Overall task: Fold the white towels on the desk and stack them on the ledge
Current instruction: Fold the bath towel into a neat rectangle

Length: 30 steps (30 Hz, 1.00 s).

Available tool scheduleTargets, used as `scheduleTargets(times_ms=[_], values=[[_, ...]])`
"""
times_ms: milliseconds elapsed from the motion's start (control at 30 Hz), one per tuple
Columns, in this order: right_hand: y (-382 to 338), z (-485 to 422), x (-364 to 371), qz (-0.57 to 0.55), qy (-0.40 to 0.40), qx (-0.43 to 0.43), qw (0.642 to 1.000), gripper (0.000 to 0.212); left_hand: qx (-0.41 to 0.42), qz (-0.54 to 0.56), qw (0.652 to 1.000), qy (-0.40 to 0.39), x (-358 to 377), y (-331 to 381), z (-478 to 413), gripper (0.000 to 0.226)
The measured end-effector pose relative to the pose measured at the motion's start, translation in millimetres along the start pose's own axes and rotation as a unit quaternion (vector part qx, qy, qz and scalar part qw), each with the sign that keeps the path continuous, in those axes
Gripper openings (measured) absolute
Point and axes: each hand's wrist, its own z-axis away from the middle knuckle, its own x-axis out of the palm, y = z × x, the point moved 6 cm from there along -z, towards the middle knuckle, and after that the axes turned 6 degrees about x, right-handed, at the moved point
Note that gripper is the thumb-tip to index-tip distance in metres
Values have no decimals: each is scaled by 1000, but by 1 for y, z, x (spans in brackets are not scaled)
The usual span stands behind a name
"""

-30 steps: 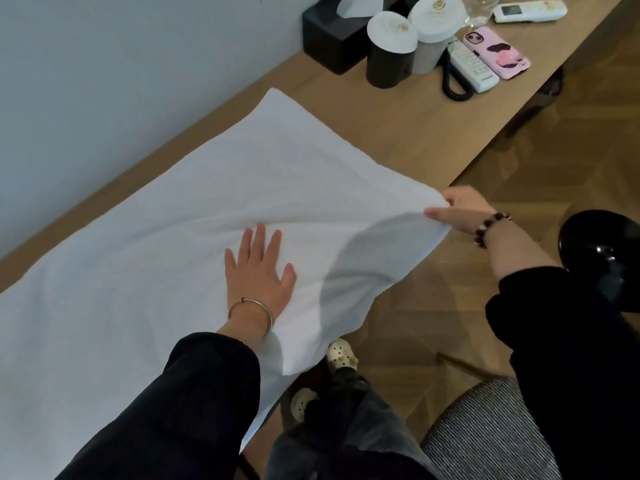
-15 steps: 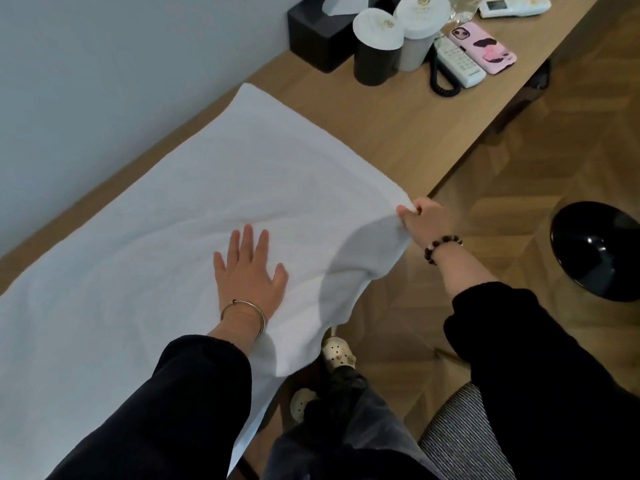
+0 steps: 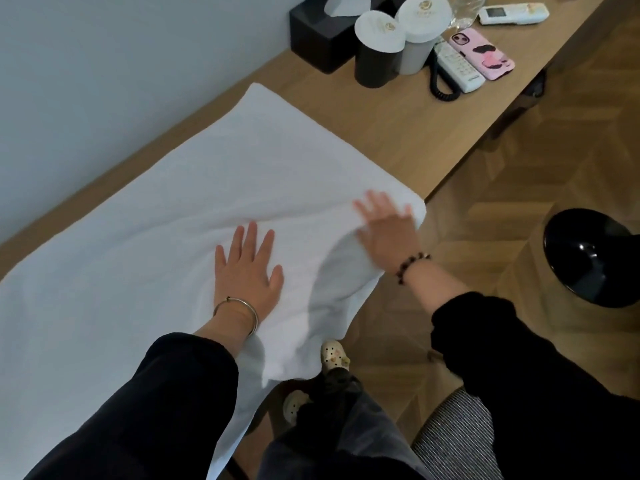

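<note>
Bare desk (image 3: 398, 140) lies open past the towel (image 3: 156, 237). A black cup (image 3: 377, 60), a black box (image 3: 318, 43) and a pink phone (image 3: 483, 53) block the far end.

A large white towel (image 3: 166, 216) lies spread flat on the desk (image 3: 408, 133), near edge overhanging.

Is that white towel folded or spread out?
Spread out: the white towel lies flat along the desk, its near edge hanging off, left hand pressing it.

- Black tissue box (image 3: 322, 39) at twelve o'clock in the view.
- Black cup (image 3: 375, 64) and grey cup (image 3: 415, 53), both white-lidded, at the box's four o'clock.
- Corded handset (image 3: 457, 69) with a pink phone (image 3: 483, 53) just beside it, at its two o'clock.
- White remote (image 3: 512, 13) at one o'clock.
- Glossy black stool base (image 3: 595, 258) at three o'clock.
- Striped seat (image 3: 457, 434) at five o'clock.
</note>
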Motion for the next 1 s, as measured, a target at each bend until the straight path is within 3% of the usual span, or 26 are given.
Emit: scheduleTargets(times_ms=[67, 100, 167, 233, 267, 300, 400, 433, 500, 600, 667, 833, 900, 1000], values=[[46, -17, -12, -35, -25, 216, 975, 56, 0, 0, 1000, 1, 0, 0, 0, 66], [43, -20, -16, -32, -23, 238, 970, 57, 0, 4, 1000, 2, -1, 0, 0, 66], [-10, -19, -19, -20, 39, 94, 995, 60, -2, 7, 1000, 1, -1, 0, -1, 67], [-65, 2, -6, -16, 13, -89, 996, 58, -5, 10, 1000, -3, -1, 0, -1, 69], [-71, 5, -1, -7, -3, -112, 994, 57, -6, 13, 1000, -4, -1, 0, -1, 69], [-65, -2, -1, -9, -5, -75, 997, 56, -6, 15, 1000, -4, -2, 0, -1, 69], [-37, -27, -9, -40, -37, 147, 988, 57, -9, 42, 999, 7, -7, -2, -3, 66], [-44, -35, -15, -35, -32, 162, 986, 58, -14, 56, 998, 16, -9, -4, -5, 63], [-86, -50, -25, -21, 9, 58, 998, 60, -40, 60, 997, 35, -14, -12, -13, 58], [-141, -63, -21, -6, -32, -159, 987, 56, -123, 40, 991, 34, -18, -46, -32, 56], [-140, -87, -22, -7, -48, -155, 987, 56, -177, 61, 982, 17, -19, -75, -46, 56], [-136, -157, -35, 33, -56, -12, 998, 58, -212, 72, 975, -15, -25, -115, -90, 57], [-164, -160, -36, 56, -4, -72, 996, 60, -212, 39, 976, -15, -25, -117, -100, 61], [-193, -167, -32, 20, -11, -256, 966, 58, -212, 12, 977, -1, -22, -119, -102, 66]])
